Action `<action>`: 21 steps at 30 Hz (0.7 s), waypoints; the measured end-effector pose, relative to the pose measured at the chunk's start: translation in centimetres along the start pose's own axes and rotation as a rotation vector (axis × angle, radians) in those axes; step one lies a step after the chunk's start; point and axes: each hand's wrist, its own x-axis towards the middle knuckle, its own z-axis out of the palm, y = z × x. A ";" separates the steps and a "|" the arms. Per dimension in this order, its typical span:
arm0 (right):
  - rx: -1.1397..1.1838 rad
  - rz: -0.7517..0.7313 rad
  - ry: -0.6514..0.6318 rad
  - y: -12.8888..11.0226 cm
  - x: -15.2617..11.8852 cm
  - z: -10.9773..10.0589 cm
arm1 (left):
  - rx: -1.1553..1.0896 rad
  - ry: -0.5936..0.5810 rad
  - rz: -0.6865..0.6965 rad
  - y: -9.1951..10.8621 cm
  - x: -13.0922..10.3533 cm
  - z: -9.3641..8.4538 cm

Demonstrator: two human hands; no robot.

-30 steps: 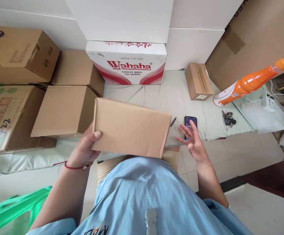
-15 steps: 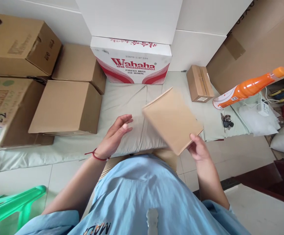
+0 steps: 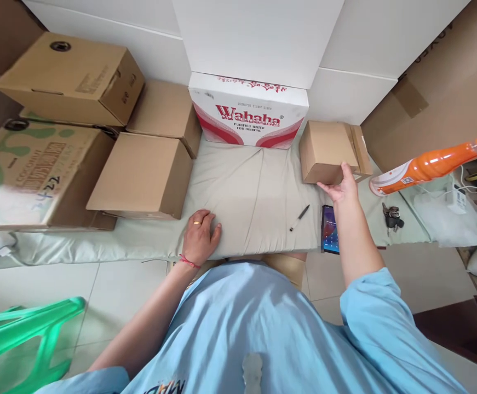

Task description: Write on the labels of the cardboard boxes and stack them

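Note:
A plain brown cardboard box (image 3: 327, 143) stands at the back right of the cloth-covered table, against a narrower taped carton (image 3: 360, 146). My right hand (image 3: 340, 189) is at the front of that box, fingers spread and touching its lower front side, not wrapped around it. Resting on the table near its front edge, my left hand (image 3: 200, 236) lies palm down with its fingers loosely apart, holding nothing. Between the hands lies a black and clear pen (image 3: 299, 218). A phone with a lit screen (image 3: 329, 230) is partly hidden under my right forearm.
Several cartons (image 3: 139, 169) are stacked on the left. A white and red Wahaha carton (image 3: 250, 117) stands at the back middle. To the right are an orange bottle (image 3: 431, 167) and keys (image 3: 393, 218). A green plastic stool (image 3: 28, 334) stands at the lower left.
My right hand has carried the brown box back and right, and it now stands against the small carton. My left hand has come down onto the table. Pen and phone are now visible.

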 end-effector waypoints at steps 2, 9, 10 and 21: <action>-0.019 0.017 0.053 -0.2 1.8 0.4 | 0.013 0.011 0.016 -0.1 0.0 0.3; -0.040 -0.050 0.112 -0.7 6.0 -1.7 | 0.031 0.055 0.041 -0.5 -0.2 0.8; -0.042 -0.063 0.109 -0.8 6.1 -1.8 | 0.032 0.061 0.044 -0.5 -0.3 0.9; -0.076 -0.171 0.131 -0.9 5.6 -1.5 | 0.006 0.130 0.068 -0.3 -0.1 1.0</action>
